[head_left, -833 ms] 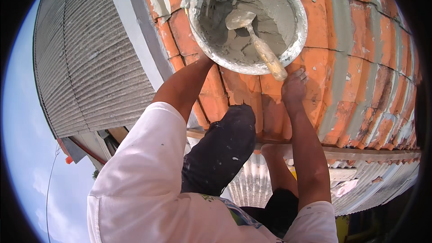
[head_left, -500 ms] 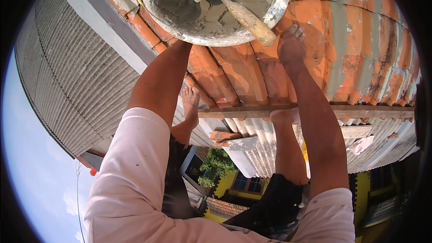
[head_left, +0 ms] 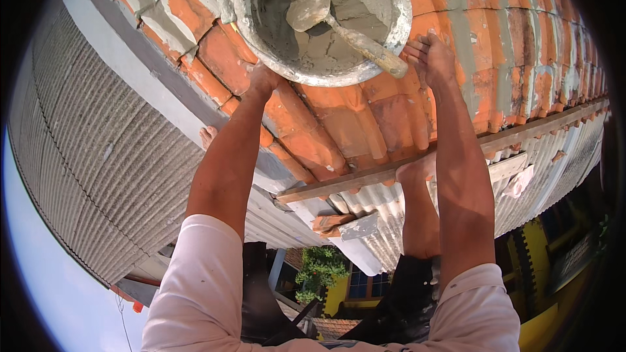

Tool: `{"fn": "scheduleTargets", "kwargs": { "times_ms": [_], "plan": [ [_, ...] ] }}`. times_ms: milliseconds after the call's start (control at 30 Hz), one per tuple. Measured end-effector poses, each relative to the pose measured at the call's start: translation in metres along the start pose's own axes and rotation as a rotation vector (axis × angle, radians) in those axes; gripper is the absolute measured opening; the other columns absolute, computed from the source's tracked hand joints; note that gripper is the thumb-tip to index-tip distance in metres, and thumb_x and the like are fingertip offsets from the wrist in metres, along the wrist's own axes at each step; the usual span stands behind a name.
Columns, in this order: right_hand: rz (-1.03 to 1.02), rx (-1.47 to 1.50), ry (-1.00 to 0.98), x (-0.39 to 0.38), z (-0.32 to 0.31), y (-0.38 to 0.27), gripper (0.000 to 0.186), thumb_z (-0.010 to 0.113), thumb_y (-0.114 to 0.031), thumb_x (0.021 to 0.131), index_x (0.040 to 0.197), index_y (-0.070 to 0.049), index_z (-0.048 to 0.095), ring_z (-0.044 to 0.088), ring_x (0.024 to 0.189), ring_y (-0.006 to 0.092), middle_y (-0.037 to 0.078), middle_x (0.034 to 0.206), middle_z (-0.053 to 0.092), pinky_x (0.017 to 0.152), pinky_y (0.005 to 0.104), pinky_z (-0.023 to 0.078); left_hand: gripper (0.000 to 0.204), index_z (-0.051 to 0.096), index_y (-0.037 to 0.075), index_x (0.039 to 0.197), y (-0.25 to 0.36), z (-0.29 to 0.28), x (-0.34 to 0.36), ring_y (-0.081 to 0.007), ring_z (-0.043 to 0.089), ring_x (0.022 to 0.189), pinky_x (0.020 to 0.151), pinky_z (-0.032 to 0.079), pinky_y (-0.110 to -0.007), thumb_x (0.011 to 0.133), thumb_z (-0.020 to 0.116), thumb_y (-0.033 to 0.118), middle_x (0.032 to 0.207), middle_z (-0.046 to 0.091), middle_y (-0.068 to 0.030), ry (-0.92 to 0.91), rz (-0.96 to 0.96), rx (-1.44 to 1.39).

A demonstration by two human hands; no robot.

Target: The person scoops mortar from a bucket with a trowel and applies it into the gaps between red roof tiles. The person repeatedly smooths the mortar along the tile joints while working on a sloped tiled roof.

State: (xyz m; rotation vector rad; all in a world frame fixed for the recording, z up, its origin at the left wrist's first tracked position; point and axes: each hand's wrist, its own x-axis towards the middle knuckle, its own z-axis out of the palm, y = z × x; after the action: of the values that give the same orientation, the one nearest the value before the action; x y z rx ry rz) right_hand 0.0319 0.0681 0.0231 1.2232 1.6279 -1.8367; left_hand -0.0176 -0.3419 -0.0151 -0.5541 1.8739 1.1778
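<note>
A round basin [head_left: 244, 39] of wet grey mortar [head_left: 365, 10] rests on the orange roof tiles. A trowel [head_left: 368, 49] lies across it, its mortar-smeared blade on the mix and its wooden handle over the right rim. My left hand [head_left: 264, 79] is against the basin's lower left side; its fingers are mostly hidden there. Just right of the basin, my right hand [head_left: 435, 58] is open and holds nothing. Its fingers are stretched toward the rim, close to the handle's end; contact with the basin cannot be made out.
Sloping clay tiles [head_left: 352, 130] carry grey mortar bands. A wooden batten [head_left: 378, 176] crosses below them, with my right foot [head_left: 414, 168] on it. My left foot [head_left: 207, 137] shows beside corrugated sheeting [head_left: 111, 137]. Broken tile pieces [head_left: 332, 223] lie lower; a drop opens to a yellow building [head_left: 336, 296].
My left foot has shifted left, away from the batten's end. My left hand has come into sight at the basin's side, and the right hand's fingers now point toward the rim. The view has tilted.
</note>
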Motion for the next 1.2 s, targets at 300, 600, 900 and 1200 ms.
{"fn": "scheduleTargets", "kwargs": {
  "times_ms": [300,600,900,1200],
  "plan": [
    [-0.274,0.205,-0.018,-0.076,0.086,-0.101,0.050,0.065,-0.041,0.105,0.114,0.007,0.070,0.066,0.093,0.0177,0.012,0.104,0.071,0.083,0.0336,0.054,0.059,0.049,0.001,0.149,0.133,-0.008,-0.107,-0.0283,0.054,0.132,0.113,0.043,-0.045,0.108,0.060,0.041,0.145,0.058,-0.0143,0.085,0.414,-0.837],
    [-0.443,-0.271,-0.066,-0.199,0.180,-0.069,0.057,0.076,-0.043,0.094,0.123,0.006,0.068,0.067,0.094,0.0172,0.013,0.100,0.073,0.086,0.0330,0.053,0.051,0.051,0.005,0.150,0.066,-0.120,-0.171,-0.0316,0.059,0.133,0.116,0.046,-0.050,0.111,0.053,0.039,0.145,0.062,-0.0150,0.045,0.321,-1.059],
    [-0.359,-0.126,-0.312,-0.173,0.278,0.009,0.050,0.077,-0.028,0.091,0.125,0.007,0.066,0.070,0.097,0.0202,0.016,0.109,0.074,0.090,0.0357,0.055,0.060,0.047,-0.001,0.152,0.010,-0.205,-0.204,-0.0341,0.056,0.136,0.119,0.042,-0.052,0.110,0.056,0.040,0.150,0.057,-0.0174,0.239,0.290,-0.938],
    [-0.353,-0.230,-0.256,-0.165,0.296,0.030,0.044,0.074,-0.019,0.089,0.126,0.005,0.066,0.068,0.108,0.0308,0.019,0.114,0.073,0.096,0.0437,0.052,0.052,0.053,-0.001,0.147,-0.043,-0.214,-0.181,-0.0319,0.061,0.131,0.116,0.046,-0.048,0.110,0.057,0.036,0.143,0.064,-0.0165,0.318,0.291,-1.006]
  ]
}}
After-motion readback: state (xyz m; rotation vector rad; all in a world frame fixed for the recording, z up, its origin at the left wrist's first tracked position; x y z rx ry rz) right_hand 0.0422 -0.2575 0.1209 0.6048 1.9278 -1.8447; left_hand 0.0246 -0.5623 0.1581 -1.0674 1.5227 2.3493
